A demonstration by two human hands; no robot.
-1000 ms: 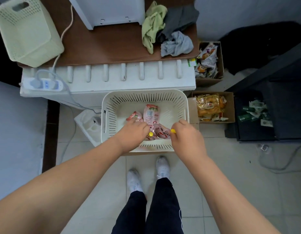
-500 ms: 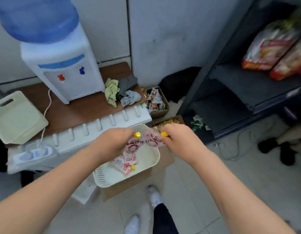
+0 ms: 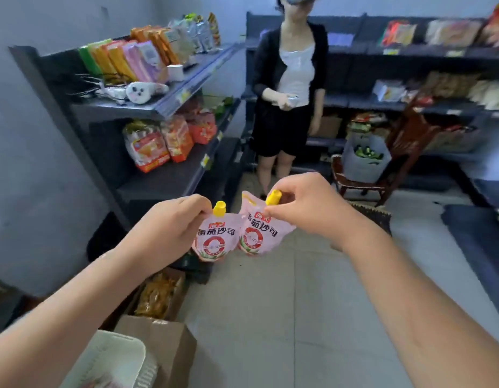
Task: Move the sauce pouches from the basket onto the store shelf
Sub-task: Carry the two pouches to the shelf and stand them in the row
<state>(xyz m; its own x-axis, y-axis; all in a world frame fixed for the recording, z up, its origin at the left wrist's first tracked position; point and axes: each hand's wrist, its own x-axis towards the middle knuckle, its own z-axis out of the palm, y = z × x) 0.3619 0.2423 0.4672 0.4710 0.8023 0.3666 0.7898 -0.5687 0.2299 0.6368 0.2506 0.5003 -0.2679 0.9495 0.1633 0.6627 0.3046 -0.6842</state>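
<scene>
head view: two sauce pouches are held up in the air between the hands, well apart from any shelf. the left pouch [image 3: 213, 239] is pinched at its top corner, just beside the yellow cap, by the curled fingers of the left hand [image 3: 172, 228]. the right pouch [image 3: 259, 233] is pinched near its cap by the right hand [image 3: 307, 211]. both pouches hang with the long axis upright and caps on top, and their sides touch or nearly touch.

the basket [image 3: 114, 357] is seen low at the left, below the left forearm. the store shelf [image 3: 164, 180] stands ahead and to the left of both hands, with a bare stretch on its lower board. the left hand is judged the nearer to it, so a reach forward and leftward is called for.
</scene>
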